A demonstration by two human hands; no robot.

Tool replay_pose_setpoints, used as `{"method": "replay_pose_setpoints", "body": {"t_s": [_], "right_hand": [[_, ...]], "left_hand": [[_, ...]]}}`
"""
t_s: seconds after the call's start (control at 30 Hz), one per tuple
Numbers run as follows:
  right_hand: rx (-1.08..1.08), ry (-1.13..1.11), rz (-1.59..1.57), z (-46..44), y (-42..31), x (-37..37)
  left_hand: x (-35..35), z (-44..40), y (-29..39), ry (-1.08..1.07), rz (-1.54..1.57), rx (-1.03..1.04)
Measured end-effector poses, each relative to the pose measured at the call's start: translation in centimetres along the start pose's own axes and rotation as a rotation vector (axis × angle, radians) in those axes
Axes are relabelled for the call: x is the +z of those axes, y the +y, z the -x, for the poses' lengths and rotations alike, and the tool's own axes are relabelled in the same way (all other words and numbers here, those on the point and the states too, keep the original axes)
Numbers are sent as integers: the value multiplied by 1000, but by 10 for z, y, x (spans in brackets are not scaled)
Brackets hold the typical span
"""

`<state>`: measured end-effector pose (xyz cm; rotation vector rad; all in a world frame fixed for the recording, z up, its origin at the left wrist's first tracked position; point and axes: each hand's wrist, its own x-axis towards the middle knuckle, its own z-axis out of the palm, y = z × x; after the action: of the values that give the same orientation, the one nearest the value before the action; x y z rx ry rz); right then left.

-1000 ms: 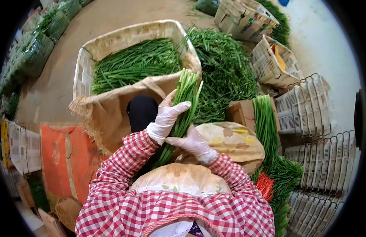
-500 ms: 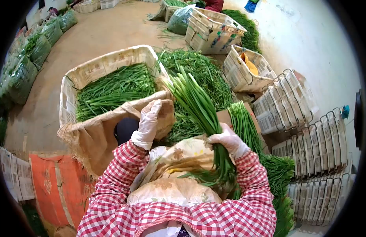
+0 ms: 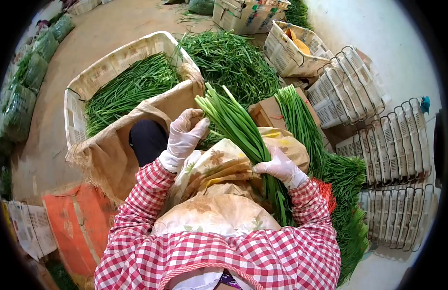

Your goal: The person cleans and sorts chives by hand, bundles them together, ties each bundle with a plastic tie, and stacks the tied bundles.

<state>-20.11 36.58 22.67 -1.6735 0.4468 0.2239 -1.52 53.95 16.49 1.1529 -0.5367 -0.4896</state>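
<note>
Gripping bunch (image 3: pixel 241 130) in R hand (image 3: pixel 280 168), fingers wrapped; L hand (image 3: pixel 185 137) fingertips pinched by stalk ends (catch unclear). Looks done: neat greens (image 3: pixel 300 126), 2 o'clock. Left: loose pile (image 3: pixel 228 63), 12; crate (image 3: pixel 75 116) load, 10.

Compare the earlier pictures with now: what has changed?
The left hand has let go of the chive-like bunch and is near its pale ends. The right hand now grips it; it has moved rightward, pale ends leaning left. The filled crate and loose green heap stayed put.

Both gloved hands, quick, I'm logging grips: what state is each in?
Left hand: fingers curled by the pale ends of the chive bunch; whether it pinches any cannot be told.
Right hand: closed around the chive bunch.
</note>
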Motion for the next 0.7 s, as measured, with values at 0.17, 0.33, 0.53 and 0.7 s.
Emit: {"method": "replay_pose_setpoints", "body": {"t_s": [0.17,0.33,0.53,0.7], "right_hand": [[8,53,119,-7,15,-1],[-47,88,39,-5,24,-7],[81,-19,-566,20,50,-35],[-159,-270,-1246,30,89,-50]], "left_hand": [[-5,-9,-12,-104,-421,196],[2,-24,-16,-89,-877,382],[-4,-78,-19,51,-1222,788],[-17,-87,2,-288,-865,-760]]}}
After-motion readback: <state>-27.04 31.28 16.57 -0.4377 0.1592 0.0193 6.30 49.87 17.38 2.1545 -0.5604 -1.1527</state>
